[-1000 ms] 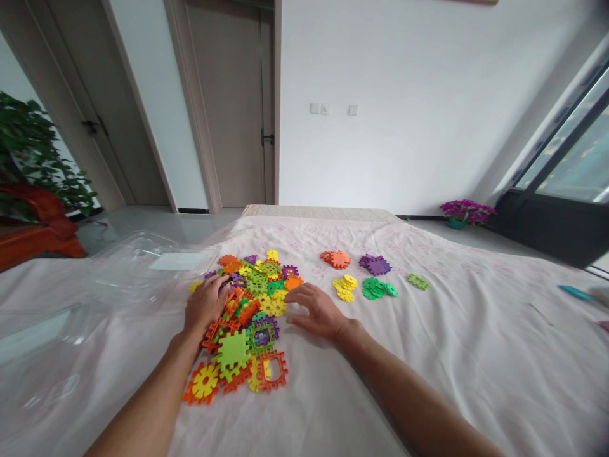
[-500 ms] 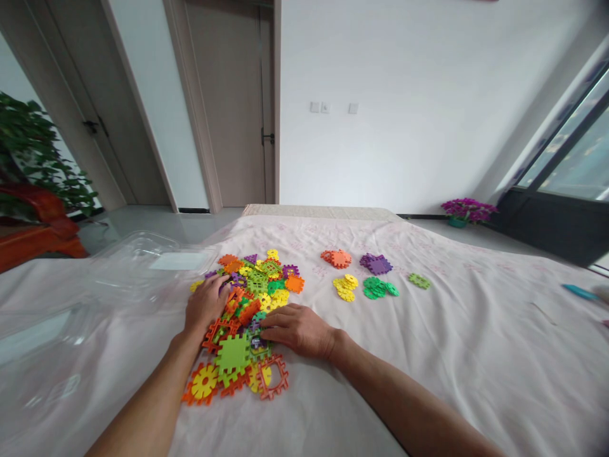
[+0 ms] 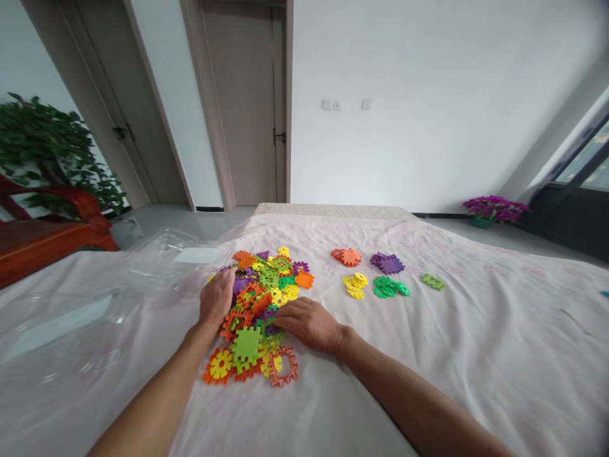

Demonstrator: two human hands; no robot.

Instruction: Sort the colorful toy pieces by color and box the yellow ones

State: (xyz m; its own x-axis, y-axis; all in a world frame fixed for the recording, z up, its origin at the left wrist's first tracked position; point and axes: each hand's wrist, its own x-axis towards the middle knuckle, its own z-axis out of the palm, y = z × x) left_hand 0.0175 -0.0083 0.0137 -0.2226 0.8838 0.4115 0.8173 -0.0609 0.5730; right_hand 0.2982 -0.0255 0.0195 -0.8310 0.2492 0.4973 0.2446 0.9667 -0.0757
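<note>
A heap of colourful plastic interlocking pieces lies between my hands, with a flat green square and a yellow flower-shaped disc near its front. My left hand is closed at the heap's left edge, its thumb against a plain purple square piece; the other fingertips are hidden. From the right, my right hand rests on the heap, fingers extended over green and purple pieces, holding nothing that I can see. A reddish open-frame piece lies in front of it.
Sorted by colour to the right are orange pieces, purple pieces, yellow discs, green discs and a light green piece. Clear plastic trays lie on the left of the pale cloth.
The view has turned slightly left. My left hand has drawn its fingers in, and a plain purple square now shows beside its thumb. My right hand stays on the heap.
</note>
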